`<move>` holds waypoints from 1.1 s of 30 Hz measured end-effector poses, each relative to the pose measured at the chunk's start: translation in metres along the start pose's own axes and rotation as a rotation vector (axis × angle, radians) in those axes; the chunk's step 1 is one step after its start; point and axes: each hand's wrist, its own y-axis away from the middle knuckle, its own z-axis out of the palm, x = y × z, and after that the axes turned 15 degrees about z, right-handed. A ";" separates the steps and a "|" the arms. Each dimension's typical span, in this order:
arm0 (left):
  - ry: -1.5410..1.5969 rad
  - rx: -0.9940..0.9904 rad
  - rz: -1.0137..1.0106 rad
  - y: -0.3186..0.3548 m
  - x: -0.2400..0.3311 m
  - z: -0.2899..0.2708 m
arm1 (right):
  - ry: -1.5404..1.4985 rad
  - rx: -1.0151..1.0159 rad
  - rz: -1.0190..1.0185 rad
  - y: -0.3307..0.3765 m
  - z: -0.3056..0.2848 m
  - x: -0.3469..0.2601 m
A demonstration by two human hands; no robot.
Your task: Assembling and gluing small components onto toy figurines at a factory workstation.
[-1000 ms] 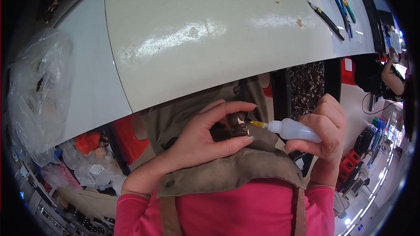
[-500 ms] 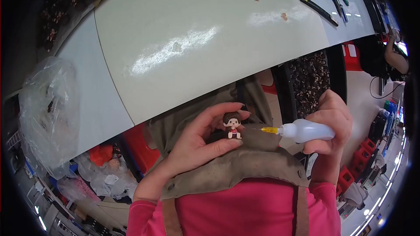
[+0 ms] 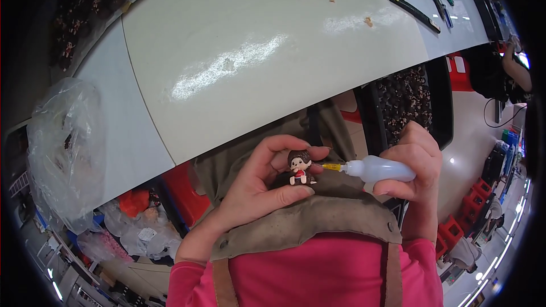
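Gluing step in hand. Your left hand (image 3: pixel 259 185) has its fingers closed on the small figurine (image 3: pixel 300 167); your right hand (image 3: pixel 414 162) grips the squeeze bottle (image 3: pixel 375 169), yellow nozzle touching the figurine's side, below the counter (image 3: pixel 273 57) edge. Next likely needs a light squeeze and a steady tip.

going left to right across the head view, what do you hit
clear plastic bag → left hand → small figurine → yellow nozzle tip → white squeeze bottle → right hand
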 end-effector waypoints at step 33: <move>0.057 0.007 -0.064 0.005 0.004 -0.004 | 0.117 -0.038 -0.030 -0.009 -0.002 -0.019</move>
